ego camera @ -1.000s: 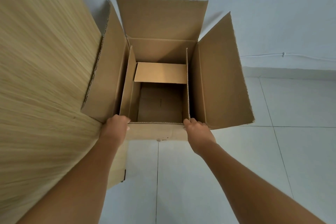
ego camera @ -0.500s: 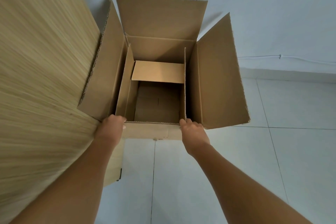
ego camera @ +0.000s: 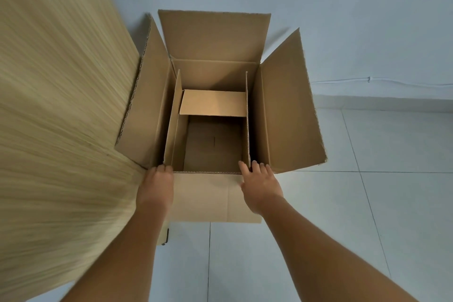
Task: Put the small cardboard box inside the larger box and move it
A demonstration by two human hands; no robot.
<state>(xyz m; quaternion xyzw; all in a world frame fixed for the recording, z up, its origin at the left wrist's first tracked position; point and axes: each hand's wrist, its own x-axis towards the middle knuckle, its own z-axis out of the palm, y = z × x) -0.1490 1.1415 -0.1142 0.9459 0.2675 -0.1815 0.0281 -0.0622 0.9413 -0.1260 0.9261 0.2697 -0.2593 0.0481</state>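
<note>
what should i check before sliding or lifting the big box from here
1. Small box inside larger box: ok.
2. Left hand on the near left corner: ok.
3. Right hand on the near right corner, fingers over the edge: ok.
4. Top flaps closed: not ok, all stand open.
5. Tiled floor on the right free: ok.
6. Wooden panel touching left flap: cannot tell.
</note>
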